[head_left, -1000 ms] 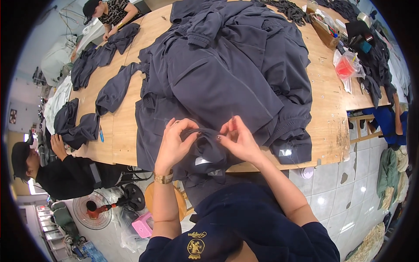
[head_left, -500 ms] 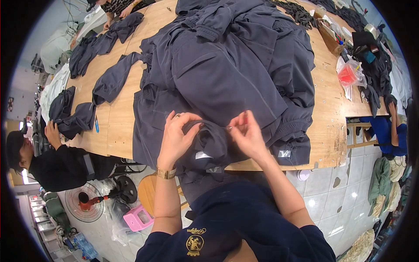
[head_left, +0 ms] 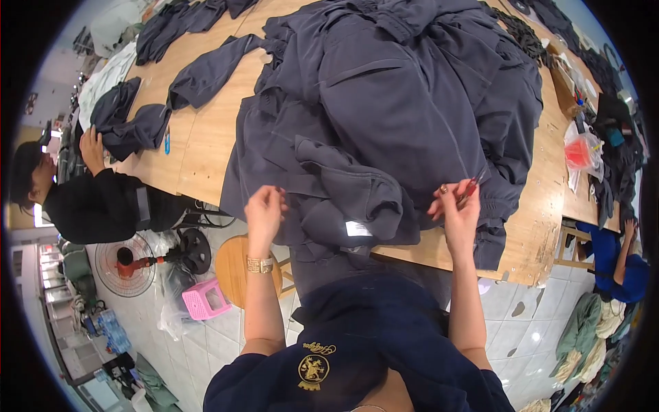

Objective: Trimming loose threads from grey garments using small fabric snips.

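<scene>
A dark grey garment (head_left: 360,189) lies bunched at the front of the table, its white label (head_left: 357,229) facing up. Just left of it, my left hand (head_left: 264,213) is closed with the fingertips drawn together beside the cloth; whatever they pinch, if anything, is too small to make out. To the right, my right hand (head_left: 458,213) grips small thread snips (head_left: 471,187) with red on the handle, their pointed metal tip sticking up past the fingers. Behind both hands rises a large heap of dark grey garments (head_left: 391,96) with stitched seams and gathered cuffs.
On the left, a person in black (head_left: 96,206) handles dark cloth (head_left: 134,130) near a blue pen-like tool (head_left: 167,141). A wooden stool (head_left: 240,271), pink basket (head_left: 206,300) and fan (head_left: 125,264) stand below. A red-filled plastic bag (head_left: 579,152) lies right.
My hands have moved apart, and the garment they held now lies on the table. The snips now show in my right hand. My view has shifted, so the heap appears farther right.
</scene>
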